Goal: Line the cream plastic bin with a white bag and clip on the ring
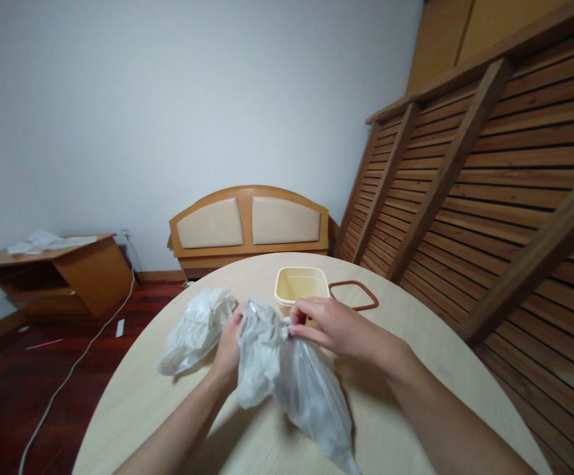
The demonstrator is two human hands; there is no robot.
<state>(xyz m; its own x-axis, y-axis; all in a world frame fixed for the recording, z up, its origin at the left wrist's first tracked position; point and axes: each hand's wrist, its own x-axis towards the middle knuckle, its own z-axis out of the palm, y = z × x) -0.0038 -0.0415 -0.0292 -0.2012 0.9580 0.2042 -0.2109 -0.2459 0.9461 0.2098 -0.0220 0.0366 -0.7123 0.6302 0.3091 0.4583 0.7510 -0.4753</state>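
Note:
A crumpled, translucent white plastic bag (311, 389) hangs between my hands above the round table, its lower end bulging with contents I cannot make out. My left hand (228, 346) is closed around the bunched left part of it. With thumb and fingertips, my right hand (319, 322) pinches the bag near its middle. Just behind the right hand stands a cream plastic bin (301, 285) with its mouth facing up. A brown rounded frame (366, 305) lies flat beside the bin. Left of my left hand rests another crumpled white plastic bag (200, 326).
The pale round table (143, 396) fills the foreground. Beyond it stands a wooden headboard (247, 221) against the wall. Slatted wooden panels (465, 178) lean along the right side. A low cabinet (84, 277) is at left, with a white cable (76, 363) running across the floor.

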